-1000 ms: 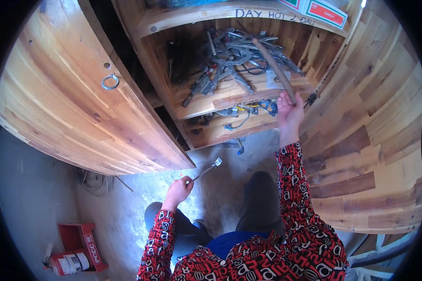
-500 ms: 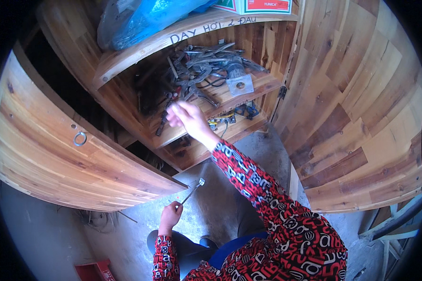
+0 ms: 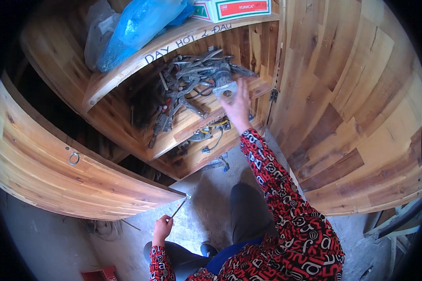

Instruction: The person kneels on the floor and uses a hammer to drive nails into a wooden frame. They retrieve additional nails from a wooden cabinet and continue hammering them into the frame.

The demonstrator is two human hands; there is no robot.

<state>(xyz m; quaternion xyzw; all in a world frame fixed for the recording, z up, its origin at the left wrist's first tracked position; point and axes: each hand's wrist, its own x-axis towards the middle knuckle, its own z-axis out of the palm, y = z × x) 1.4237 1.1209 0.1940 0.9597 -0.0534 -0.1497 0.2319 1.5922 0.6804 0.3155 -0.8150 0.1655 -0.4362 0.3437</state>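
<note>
Seemingly handwritten lettering [image 3: 188,42] runs above the metal tools [image 3: 197,71].

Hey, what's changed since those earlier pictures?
Your right hand let go of the brown rod, now out of sight, then moved right across the shelf to the holed metal plate; contact is unclear. Your left hand still holds the slim metal tool; the cabinet doors stay open.

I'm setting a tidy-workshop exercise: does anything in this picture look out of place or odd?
Yes. The tools lie in a jumbled heap on the shelf, crossing one another, unsorted. What looks like a wire tangle lies on the floor by the left door.
</note>
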